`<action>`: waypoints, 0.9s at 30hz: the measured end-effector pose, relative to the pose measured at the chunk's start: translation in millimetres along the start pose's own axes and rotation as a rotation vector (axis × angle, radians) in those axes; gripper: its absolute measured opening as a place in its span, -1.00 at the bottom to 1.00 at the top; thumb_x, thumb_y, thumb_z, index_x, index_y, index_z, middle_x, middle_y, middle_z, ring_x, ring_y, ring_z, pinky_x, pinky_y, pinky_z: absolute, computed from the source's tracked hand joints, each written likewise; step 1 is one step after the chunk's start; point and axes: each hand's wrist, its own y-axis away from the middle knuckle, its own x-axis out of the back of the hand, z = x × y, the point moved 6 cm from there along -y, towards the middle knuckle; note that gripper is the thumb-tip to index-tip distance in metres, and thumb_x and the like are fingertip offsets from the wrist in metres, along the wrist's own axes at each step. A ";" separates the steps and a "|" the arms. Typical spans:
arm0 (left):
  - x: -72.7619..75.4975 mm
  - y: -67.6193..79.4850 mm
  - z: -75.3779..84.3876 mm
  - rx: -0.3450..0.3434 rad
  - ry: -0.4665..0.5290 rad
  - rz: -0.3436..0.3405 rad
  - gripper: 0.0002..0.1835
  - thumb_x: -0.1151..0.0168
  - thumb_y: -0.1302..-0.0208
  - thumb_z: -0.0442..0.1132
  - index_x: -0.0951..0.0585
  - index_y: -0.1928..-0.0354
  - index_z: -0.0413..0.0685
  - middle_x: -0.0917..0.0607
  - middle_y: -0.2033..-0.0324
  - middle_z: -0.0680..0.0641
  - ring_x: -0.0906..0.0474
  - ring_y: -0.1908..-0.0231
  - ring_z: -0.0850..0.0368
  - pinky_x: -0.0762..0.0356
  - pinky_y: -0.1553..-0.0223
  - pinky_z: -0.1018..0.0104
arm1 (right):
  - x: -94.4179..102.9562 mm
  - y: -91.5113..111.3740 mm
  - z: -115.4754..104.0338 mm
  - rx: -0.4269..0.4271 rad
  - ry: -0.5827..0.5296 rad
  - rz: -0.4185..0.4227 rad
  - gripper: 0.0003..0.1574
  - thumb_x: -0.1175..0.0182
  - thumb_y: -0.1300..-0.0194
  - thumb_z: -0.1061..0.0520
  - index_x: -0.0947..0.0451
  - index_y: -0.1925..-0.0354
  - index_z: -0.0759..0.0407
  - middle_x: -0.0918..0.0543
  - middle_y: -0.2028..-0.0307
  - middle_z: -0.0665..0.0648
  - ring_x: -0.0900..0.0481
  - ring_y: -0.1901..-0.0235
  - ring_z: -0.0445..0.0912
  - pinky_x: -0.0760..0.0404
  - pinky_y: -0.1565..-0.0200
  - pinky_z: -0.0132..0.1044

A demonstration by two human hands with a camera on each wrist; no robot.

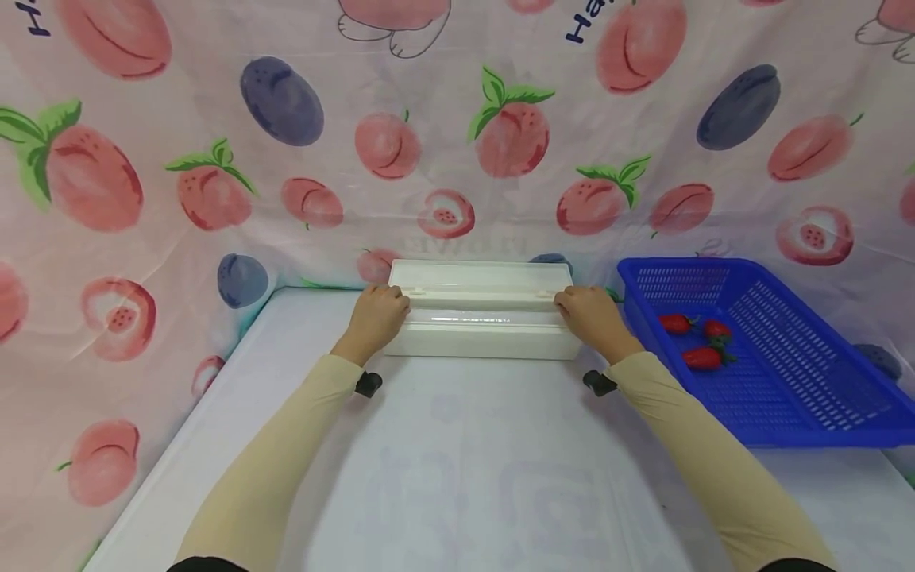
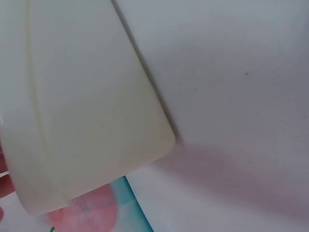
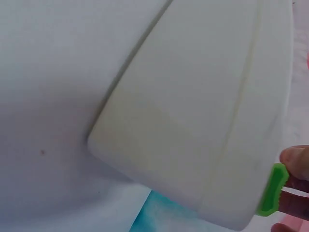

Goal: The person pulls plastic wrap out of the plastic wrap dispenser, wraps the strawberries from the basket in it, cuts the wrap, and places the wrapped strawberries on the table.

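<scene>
A long white cling film dispenser lies at the far side of the table, its lid raised at the back. Shiny clear film shows in the opening below a narrow white bar. My left hand grips the dispenser's left end, fingers curled at the bar. At the right end, my right hand holds it the same way. A small green piece projects from the dispenser beside the right fingertips in the right wrist view. The left wrist view mostly shows the dispenser's white wall.
To the right, a blue plastic basket holds several red strawberries. White cloth covers the table. A fruit-printed curtain hangs right behind the dispenser and along the left side.
</scene>
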 end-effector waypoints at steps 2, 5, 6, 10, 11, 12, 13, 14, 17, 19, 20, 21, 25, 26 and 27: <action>1.1 1.6 0.7 -0.006 -0.008 0.049 -0.91 -0.30 -0.13 -0.28 -0.68 0.41 -0.16 -0.69 0.45 -0.11 -0.62 0.36 -0.02 -0.53 0.14 0.10 | -0.3 2.0 -1.5 0.028 0.030 0.059 -0.95 -0.23 -0.13 0.31 -0.58 0.44 0.30 -0.66 0.51 0.22 -0.63 0.49 0.10 -0.56 0.40 0.00; 3.0 3.9 1.4 -0.007 -0.013 0.107 -0.92 -0.33 -0.10 -0.28 -0.68 0.43 -0.16 -0.69 0.46 -0.10 -0.62 0.38 -0.01 -0.52 0.14 0.11 | -0.2 5.2 -3.5 0.059 0.069 0.146 -0.93 -0.22 -0.14 0.32 -0.57 0.47 0.30 -0.65 0.52 0.22 -0.63 0.49 0.10 -0.55 0.41 0.00; 3.7 4.6 1.6 -0.006 -0.012 0.122 -0.92 -0.33 -0.09 -0.28 -0.67 0.44 -0.16 -0.69 0.47 -0.10 -0.62 0.38 -0.01 -0.52 0.14 0.11 | 0.0 6.3 -4.0 0.066 0.078 0.170 -0.93 -0.22 -0.14 0.32 -0.56 0.48 0.30 -0.64 0.52 0.22 -0.63 0.49 0.10 -0.55 0.41 0.00; 5.5 6.4 1.4 0.008 -0.013 0.163 -0.92 -0.33 -0.09 -0.29 -0.66 0.47 -0.16 -0.69 0.49 -0.11 -0.63 0.38 -0.02 -0.53 0.14 0.10 | 0.9 9.7 -5.1 0.087 0.106 0.240 -0.94 -0.20 -0.10 0.38 -0.55 0.48 0.31 -0.62 0.52 0.24 -0.61 0.48 0.10 -0.55 0.40 0.01; 5.5 6.8 1.1 0.013 -0.015 0.170 -0.92 -0.32 -0.09 -0.29 -0.66 0.48 -0.16 -0.70 0.49 -0.11 -0.63 0.37 -0.03 -0.53 0.14 0.09 | 1.0 10.3 -5.1 0.090 0.109 0.252 -0.94 -0.20 -0.07 0.41 -0.54 0.48 0.32 -0.61 0.52 0.24 -0.61 0.48 0.11 -0.54 0.39 0.02; 6.1 7.1 1.0 0.019 -0.015 0.180 -0.91 -0.31 -0.09 -0.30 -0.66 0.49 -0.16 -0.70 0.50 -0.12 -0.64 0.37 -0.03 -0.53 0.14 0.09 | 1.2 10.9 -4.9 0.094 0.109 0.265 -0.92 -0.20 -0.04 0.43 -0.53 0.47 0.32 -0.60 0.52 0.24 -0.60 0.48 0.11 -0.54 0.39 0.01; 6.5 7.2 0.4 0.025 -0.021 0.188 -0.91 -0.30 -0.10 -0.30 -0.66 0.49 -0.16 -0.70 0.50 -0.11 -0.64 0.36 -0.03 -0.53 0.15 0.09 | 1.8 11.2 -5.0 0.098 0.108 0.279 -0.90 -0.19 -0.01 0.46 -0.52 0.47 0.32 -0.59 0.52 0.25 -0.60 0.48 0.12 -0.53 0.40 0.02; 7.0 7.2 0.0 0.031 -0.022 0.197 -0.90 -0.29 -0.11 -0.30 -0.66 0.49 -0.16 -0.70 0.50 -0.11 -0.64 0.35 -0.03 -0.53 0.16 0.08 | 2.5 11.4 -5.0 0.103 0.109 0.292 -0.88 -0.17 0.02 0.48 -0.51 0.47 0.33 -0.58 0.53 0.26 -0.59 0.48 0.12 -0.53 0.40 0.02; 8.2 6.9 -1.8 0.050 -0.027 0.212 -0.89 -0.26 -0.14 -0.30 -0.67 0.48 -0.16 -0.71 0.49 -0.11 -0.63 0.36 -0.04 -0.52 0.18 0.09 | 6.0 11.7 -4.8 0.109 0.112 0.325 -0.84 -0.13 0.05 0.51 -0.49 0.47 0.33 -0.58 0.53 0.26 -0.59 0.48 0.13 -0.52 0.40 0.02; 9.9 6.4 -2.9 0.064 -0.024 0.218 -0.89 -0.25 -0.15 -0.30 -0.68 0.47 -0.16 -0.71 0.49 -0.11 -0.63 0.36 -0.06 -0.51 0.18 0.09 | 8.5 11.2 -4.7 0.107 0.118 0.339 -0.86 -0.13 0.02 0.50 -0.49 0.47 0.33 -0.59 0.52 0.26 -0.60 0.47 0.13 -0.52 0.40 0.02; 10.8 6.3 -3.4 0.070 -0.020 0.222 -0.89 -0.25 -0.15 -0.29 -0.68 0.47 -0.16 -0.71 0.49 -0.11 -0.63 0.36 -0.06 -0.51 0.18 0.08 | 9.6 10.9 -4.3 0.102 0.118 0.342 -0.87 -0.13 0.01 0.49 -0.49 0.46 0.33 -0.60 0.52 0.26 -0.60 0.46 0.12 -0.52 0.39 0.02; 11.4 6.1 -3.9 0.075 -0.021 0.227 -0.89 -0.26 -0.15 -0.29 -0.69 0.46 -0.15 -0.71 0.49 -0.11 -0.62 0.37 -0.07 -0.51 0.18 0.08 | 10.5 10.6 -3.7 0.094 0.119 0.341 -0.88 -0.14 -0.01 0.48 -0.50 0.46 0.33 -0.60 0.51 0.26 -0.61 0.45 0.12 -0.52 0.38 0.02; 14.1 6.2 -5.5 0.083 -0.021 0.257 -0.90 -0.28 -0.13 -0.28 -0.69 0.46 -0.14 -0.71 0.49 -0.09 -0.62 0.35 -0.06 -0.51 0.16 0.07 | 13.5 9.5 -2.1 0.064 0.114 0.336 -0.91 -0.17 -0.06 0.44 -0.52 0.46 0.32 -0.62 0.49 0.25 -0.62 0.42 0.12 -0.51 0.34 0.01; 14.3 6.4 -5.8 0.082 -0.024 0.265 -0.90 -0.28 -0.13 -0.28 -0.69 0.46 -0.13 -0.71 0.50 -0.09 -0.62 0.35 -0.06 -0.51 0.15 0.08 | 14.8 9.3 -2.1 0.060 0.111 0.335 -0.91 -0.17 -0.06 0.45 -0.53 0.46 0.32 -0.63 0.49 0.26 -0.62 0.42 0.12 -0.52 0.34 0.02; 15.0 6.4 -6.1 0.081 -0.025 0.275 -0.90 -0.28 -0.13 -0.28 -0.69 0.47 -0.13 -0.71 0.50 -0.09 -0.62 0.36 -0.06 -0.51 0.15 0.08 | 16.4 9.2 -2.4 0.056 0.109 0.338 -0.90 -0.17 -0.05 0.45 -0.53 0.45 0.32 -0.64 0.48 0.26 -0.62 0.42 0.12 -0.52 0.34 0.01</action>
